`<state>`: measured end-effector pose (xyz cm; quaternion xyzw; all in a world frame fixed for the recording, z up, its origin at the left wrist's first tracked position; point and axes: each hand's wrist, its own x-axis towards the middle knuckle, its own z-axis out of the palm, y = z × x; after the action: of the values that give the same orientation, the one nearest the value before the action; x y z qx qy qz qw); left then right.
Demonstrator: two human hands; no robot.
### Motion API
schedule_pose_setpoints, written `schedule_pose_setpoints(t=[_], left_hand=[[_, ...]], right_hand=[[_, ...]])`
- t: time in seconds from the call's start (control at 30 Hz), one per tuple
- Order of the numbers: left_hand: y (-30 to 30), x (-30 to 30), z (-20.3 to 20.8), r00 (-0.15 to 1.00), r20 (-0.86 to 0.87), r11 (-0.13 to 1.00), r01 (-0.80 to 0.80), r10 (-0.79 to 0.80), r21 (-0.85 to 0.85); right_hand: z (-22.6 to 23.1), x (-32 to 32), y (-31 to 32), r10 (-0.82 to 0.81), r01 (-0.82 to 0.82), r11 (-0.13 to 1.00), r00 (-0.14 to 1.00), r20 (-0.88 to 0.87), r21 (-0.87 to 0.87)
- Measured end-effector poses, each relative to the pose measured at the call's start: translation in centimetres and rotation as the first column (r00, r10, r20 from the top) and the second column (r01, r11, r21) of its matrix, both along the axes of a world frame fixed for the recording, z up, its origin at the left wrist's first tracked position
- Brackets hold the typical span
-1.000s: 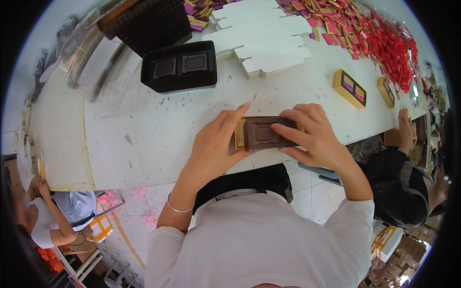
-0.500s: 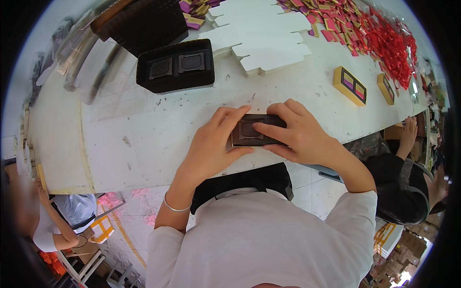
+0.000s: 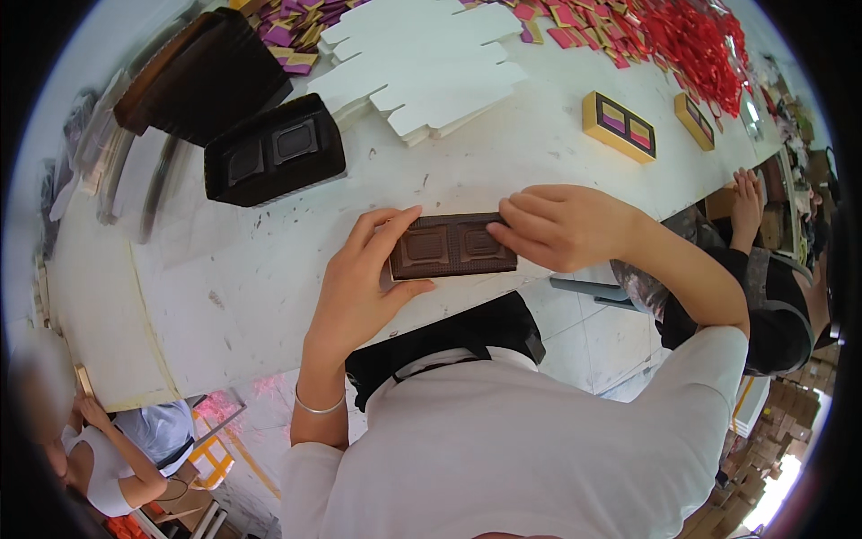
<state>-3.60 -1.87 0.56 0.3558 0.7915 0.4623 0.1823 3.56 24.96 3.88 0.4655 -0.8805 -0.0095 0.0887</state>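
In front of me on the table lies a small rectangular box with a dark brown two-recess plastic tray point(image 3: 456, 247) in it; a thin pale gold edge shows at its left and lower sides. My left hand point(image 3: 350, 278) grips the box's left end, fingers along the far side and thumb at the near side. At the tray's far right corner, my right hand point(image 3: 561, 229) has its curled fingertips pressed together; whether they pinch the rim is hidden. Both tray recesses hold nothing.
At the left stands a stack of black trays point(image 3: 274, 151), beside a taller dark stack point(image 3: 206, 76). White flat cartons point(image 3: 413, 63) lie behind. Two gold boxes point(image 3: 620, 128) with coloured pieces sit right. Purple, pink and red piles point(image 3: 691, 54) line the back. People sit at both sides.
My right hand has slid off the tray's middle to its right end, uncovering both recesses. My left hand keeps its grip on the left end. The view has shifted.
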Motion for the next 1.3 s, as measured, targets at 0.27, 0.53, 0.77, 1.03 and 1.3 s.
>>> schedule_pose_setpoints(t=[0.27, 0.53, 0.77, 1.03, 1.3], left_hand=[[-0.2, 0.1, 0.5, 1.000, -0.018, 0.998, -0.010, 0.009, -0.059], [0.1, 0.9, -0.2, 0.987, -0.161, 0.995, -0.042, 0.028, -0.087], [0.9, 0.1, 0.3, 0.914, -0.395, 0.968, -0.005, -0.098, -0.251], [4.5, -1.6, -1.1, 0.850, -0.451, 0.962, 0.221, -0.272, -0.162], [4.3, -2.3, -1.7, 0.875, -0.461, 0.975, 0.207, -0.146, 0.084]], right_hand=[[1.7, 0.4, -1.7, -0.190, 0.180, 0.982, 0.935, 0.300, 0.062], [-2.0, 1.5, 0.6, -0.297, 0.320, 0.921, 0.946, 0.131, -0.220], [-1.3, -10.1, 9.8, -0.800, 0.738, 0.423, 0.576, 0.165, -0.526], [-9.7, -16.8, 17.9, -0.789, 0.761, 0.508, 0.599, 0.136, -0.403], [-0.5, -9.8, 10.4, -0.304, 0.697, 0.055, 0.694, 0.653, -0.715]])
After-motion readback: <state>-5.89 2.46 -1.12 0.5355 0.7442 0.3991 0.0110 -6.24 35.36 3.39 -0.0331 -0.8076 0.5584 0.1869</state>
